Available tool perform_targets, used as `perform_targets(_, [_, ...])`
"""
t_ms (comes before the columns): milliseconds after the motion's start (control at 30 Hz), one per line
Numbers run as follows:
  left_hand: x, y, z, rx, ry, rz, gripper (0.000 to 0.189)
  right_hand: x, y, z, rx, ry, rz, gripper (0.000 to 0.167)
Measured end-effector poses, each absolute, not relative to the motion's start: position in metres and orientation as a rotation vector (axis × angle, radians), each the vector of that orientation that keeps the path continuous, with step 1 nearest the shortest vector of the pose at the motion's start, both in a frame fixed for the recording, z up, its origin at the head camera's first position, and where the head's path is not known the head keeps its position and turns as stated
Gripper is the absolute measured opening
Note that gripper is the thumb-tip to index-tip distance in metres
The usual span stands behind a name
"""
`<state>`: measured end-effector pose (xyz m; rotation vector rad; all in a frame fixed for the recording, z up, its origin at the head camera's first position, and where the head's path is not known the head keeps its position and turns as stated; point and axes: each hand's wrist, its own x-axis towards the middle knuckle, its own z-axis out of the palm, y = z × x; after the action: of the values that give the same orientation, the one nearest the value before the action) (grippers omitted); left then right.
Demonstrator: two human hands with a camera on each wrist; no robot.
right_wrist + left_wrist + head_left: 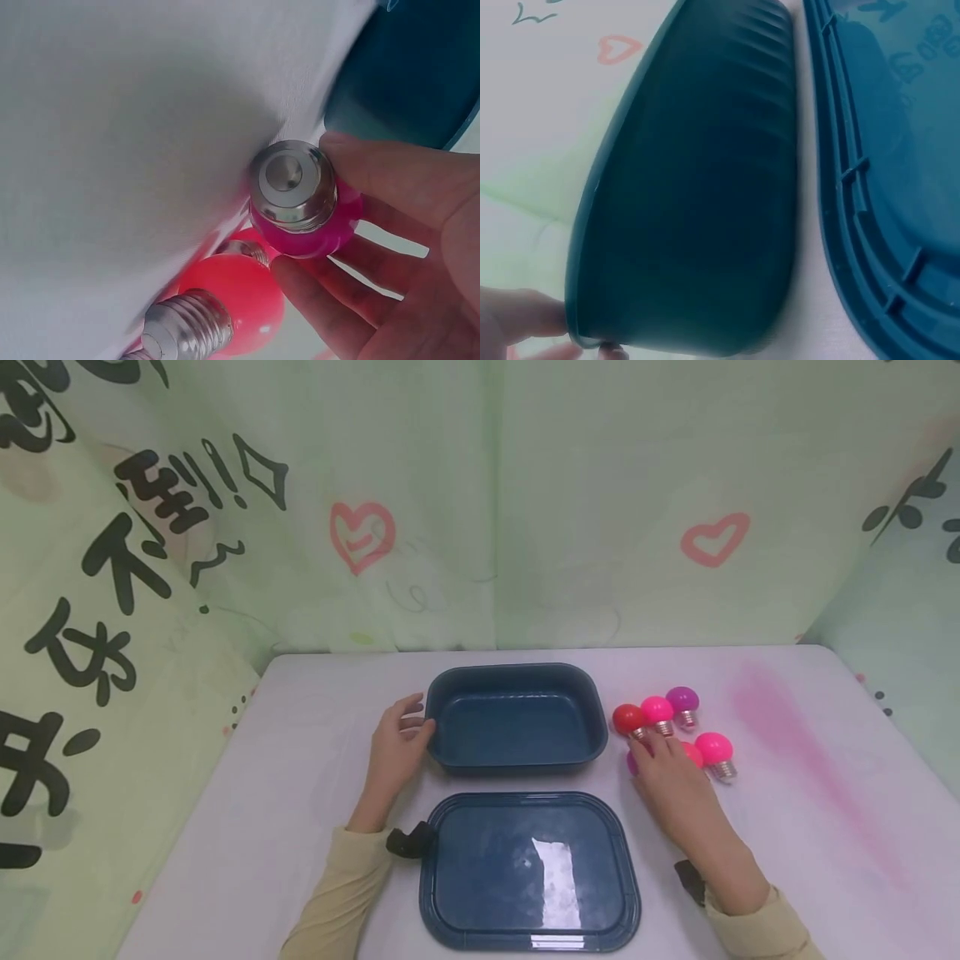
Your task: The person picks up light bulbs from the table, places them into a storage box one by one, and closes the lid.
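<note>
My left hand (393, 743) is at the left end of a dark blue rectangular box (517, 727), thumb and fingers holding its rim. In the left wrist view the box's outer wall (690, 195) fills the middle and fingers (525, 311) touch its rim. With thumb and fingers around its globe, my right hand (675, 785) grips a purple light bulb (307, 240), its metal base facing the right wrist camera. Close by lie a red bulb (628, 718), a pink bulb (657, 708), another purple bulb (683, 698) and a brighter pink bulb (714, 747). My hand partly covers a coral-red bulb (693, 754).
A matching blue lid (487, 877) lies flat on the white tabletop (300, 760), in front of the box and between my forearms. Behind the table hangs a pale green curtain (540, 568) with hearts and lettering.
</note>
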<state>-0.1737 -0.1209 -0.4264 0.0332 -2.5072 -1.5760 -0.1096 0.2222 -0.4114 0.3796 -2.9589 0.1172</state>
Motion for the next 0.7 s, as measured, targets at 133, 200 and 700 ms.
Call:
perform_targets(133, [-0.176, -0.124, -0.427, 0.070, -2.479, -1.708, 0.046, -0.111, 0.221, -0.412, 0.388, -2.953, 0.102, 0.069])
perform_targets(200, [-0.178, -0.126, -0.429, 0.092, -2.468, -1.773, 0.046, -0.111, 0.221, -0.412, 0.391, -2.954, 0.102, 0.070])
perform_targets(700, [-0.180, -0.133, -0.433, 0.128, -2.393, -2.118, 0.047, -0.116, 0.220, -0.413, 0.378, -2.969, 0.110, 0.066])
